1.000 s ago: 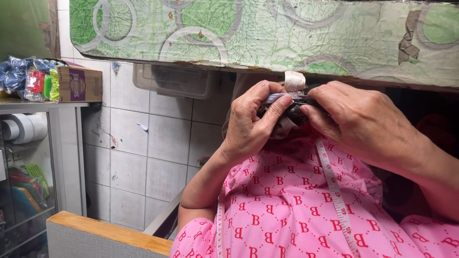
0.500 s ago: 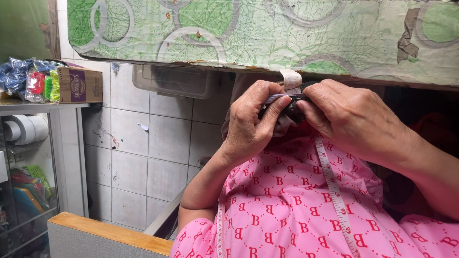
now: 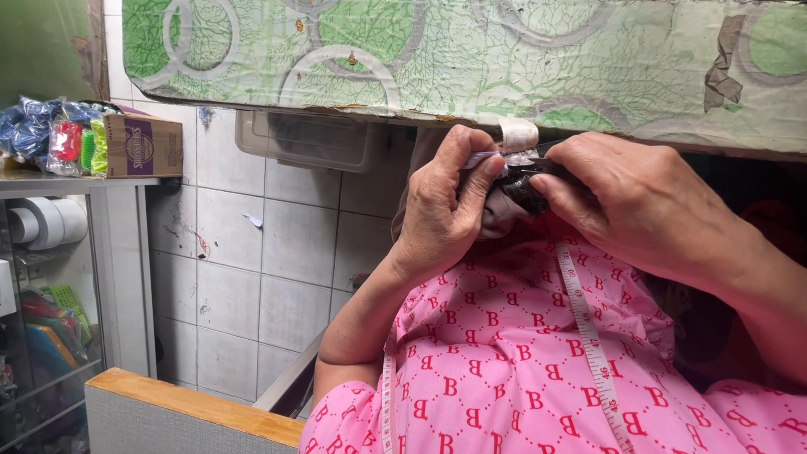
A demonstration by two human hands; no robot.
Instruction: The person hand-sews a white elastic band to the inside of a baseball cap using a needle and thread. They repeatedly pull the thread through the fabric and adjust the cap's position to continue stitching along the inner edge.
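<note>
Our left hand (image 3: 445, 210) and right hand (image 3: 639, 202) meet at frame centre, both pinching dark fabric piece (image 3: 525, 189) under green-patterned desk (image 3: 437, 59) edge; measuring tape (image 3: 588, 336) hangs over our pink top (image 3: 504, 361).

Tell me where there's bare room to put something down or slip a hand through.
Free: the wooden ledge at lower left, and the gap before the tiled wall, between the shelf unit and the left forearm. Crowded: the shelf top, filled by the cardboard box and plastic packets, and under the green patterned board, where the left hand and right hand pinch dark fabric.
</note>
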